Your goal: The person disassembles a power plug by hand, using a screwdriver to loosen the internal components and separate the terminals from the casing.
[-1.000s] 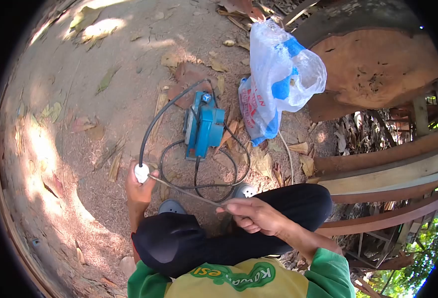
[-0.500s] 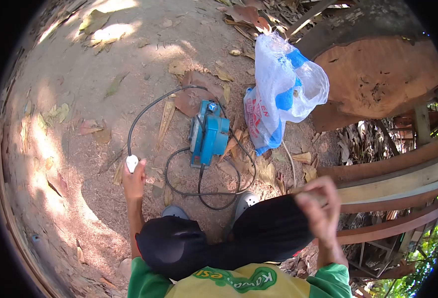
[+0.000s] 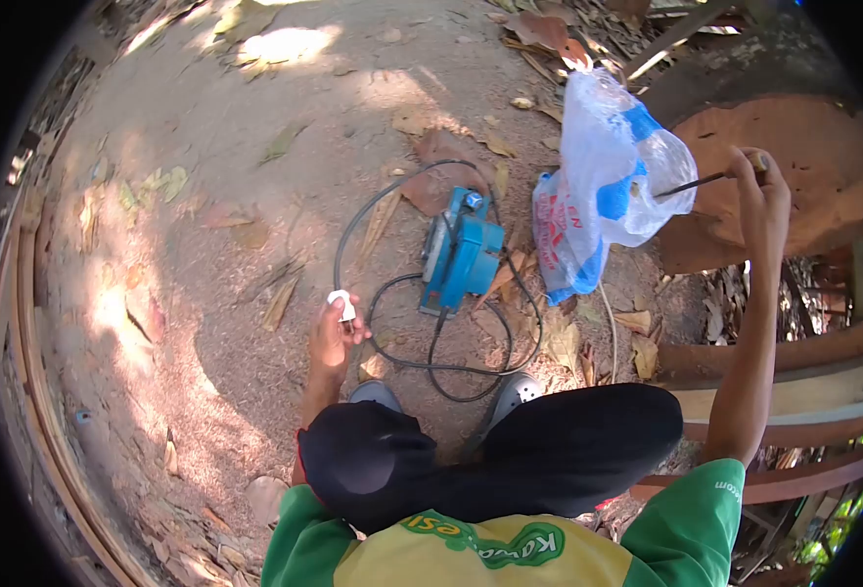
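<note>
My left hand [image 3: 332,338] pinches the white plug [image 3: 340,303] between thumb and fingers. From the plug a black cord [image 3: 353,223] loops over the ground to a blue electric hand planer [image 3: 464,254], which rests in front of my feet. My right hand [image 3: 764,191] is stretched out to the far right, its fingers closed round a thin dark rod [image 3: 698,184] with a yellowish end. The rod's other end reaches the mouth of a white and blue plastic bag [image 3: 588,186]; what kind of tool it is cannot be made out.
A large cut wood slab [image 3: 803,186] lies at the right, with wooden beams [image 3: 774,367] below it. Dry leaves [image 3: 431,171] and shavings cover the ground. A pale cord [image 3: 610,323] runs from under the bag. Long boards [image 3: 30,333] edge the left side.
My right hand has moved from beside my knee, up and right to the bag's mouth with the rod. My left hand has turned the plug, still held. The view has shifted left.
</note>
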`<state>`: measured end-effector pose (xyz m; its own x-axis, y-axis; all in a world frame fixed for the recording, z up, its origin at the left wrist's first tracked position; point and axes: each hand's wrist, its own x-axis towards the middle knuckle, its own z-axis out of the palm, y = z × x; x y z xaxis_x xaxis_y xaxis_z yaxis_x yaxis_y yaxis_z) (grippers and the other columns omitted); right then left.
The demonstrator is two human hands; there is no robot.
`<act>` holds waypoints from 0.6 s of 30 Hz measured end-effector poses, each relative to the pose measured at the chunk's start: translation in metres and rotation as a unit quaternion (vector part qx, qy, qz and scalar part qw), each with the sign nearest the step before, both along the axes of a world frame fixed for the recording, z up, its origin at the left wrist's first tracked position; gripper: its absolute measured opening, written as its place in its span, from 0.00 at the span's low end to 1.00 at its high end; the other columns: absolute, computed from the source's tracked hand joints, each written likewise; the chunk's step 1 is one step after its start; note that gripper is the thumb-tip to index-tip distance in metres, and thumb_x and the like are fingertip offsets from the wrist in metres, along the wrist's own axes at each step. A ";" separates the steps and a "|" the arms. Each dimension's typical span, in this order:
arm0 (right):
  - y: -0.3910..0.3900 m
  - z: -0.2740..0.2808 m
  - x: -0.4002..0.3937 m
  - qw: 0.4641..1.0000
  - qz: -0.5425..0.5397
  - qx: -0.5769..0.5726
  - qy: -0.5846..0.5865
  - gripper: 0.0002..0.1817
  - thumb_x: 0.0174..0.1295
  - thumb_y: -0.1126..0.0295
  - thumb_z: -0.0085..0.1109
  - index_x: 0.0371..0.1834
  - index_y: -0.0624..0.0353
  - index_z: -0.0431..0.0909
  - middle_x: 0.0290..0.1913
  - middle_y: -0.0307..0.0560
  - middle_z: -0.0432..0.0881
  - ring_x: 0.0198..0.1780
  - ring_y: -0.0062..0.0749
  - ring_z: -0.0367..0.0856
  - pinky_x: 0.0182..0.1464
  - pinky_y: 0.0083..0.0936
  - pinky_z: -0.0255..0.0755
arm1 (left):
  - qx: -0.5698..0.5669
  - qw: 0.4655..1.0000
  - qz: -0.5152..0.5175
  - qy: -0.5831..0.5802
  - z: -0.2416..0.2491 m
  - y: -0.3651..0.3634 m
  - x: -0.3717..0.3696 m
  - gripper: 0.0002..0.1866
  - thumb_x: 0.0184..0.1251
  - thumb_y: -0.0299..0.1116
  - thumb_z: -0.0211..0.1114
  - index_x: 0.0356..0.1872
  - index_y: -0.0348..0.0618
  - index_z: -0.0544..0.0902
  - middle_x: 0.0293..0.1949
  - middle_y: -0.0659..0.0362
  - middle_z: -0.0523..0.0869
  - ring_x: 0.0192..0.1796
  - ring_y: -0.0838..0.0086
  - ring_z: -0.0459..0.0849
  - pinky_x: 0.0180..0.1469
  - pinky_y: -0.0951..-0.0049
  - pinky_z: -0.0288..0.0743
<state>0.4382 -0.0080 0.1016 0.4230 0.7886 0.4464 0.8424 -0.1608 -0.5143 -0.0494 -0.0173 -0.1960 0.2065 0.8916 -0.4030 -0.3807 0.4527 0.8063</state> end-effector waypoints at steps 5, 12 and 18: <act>0.029 -0.071 0.023 0.987 -0.030 -0.134 -0.082 0.18 0.66 0.59 0.62 0.45 0.66 0.82 0.29 0.46 0.80 0.33 0.19 0.73 0.40 0.24 0.70 | -0.060 0.997 -0.009 -0.052 0.000 0.000 -0.012 0.21 0.77 0.54 0.51 0.41 0.45 0.77 0.21 0.65 0.72 0.20 0.82 0.67 0.31 0.75 0.69; 0.035 -0.143 -0.124 0.853 0.237 -0.465 0.013 0.38 0.65 0.33 0.52 0.29 0.66 0.82 0.22 0.57 0.79 0.28 0.49 0.83 0.37 0.46 0.73 | 0.034 0.989 -0.091 0.111 0.029 0.030 -0.002 0.22 0.78 0.52 0.51 0.43 0.42 0.78 0.24 0.63 0.77 0.23 0.81 0.72 0.33 0.77 0.72; 0.038 -0.322 -0.186 0.884 0.221 -0.270 0.310 0.49 0.57 0.25 0.53 0.69 0.55 0.73 0.62 0.59 0.80 0.62 0.46 0.79 0.67 0.37 0.67 | 0.107 0.968 -0.158 0.165 0.092 0.090 0.023 0.23 0.74 0.51 0.58 0.51 0.38 0.78 0.29 0.60 0.83 0.30 0.78 0.80 0.38 0.78 0.75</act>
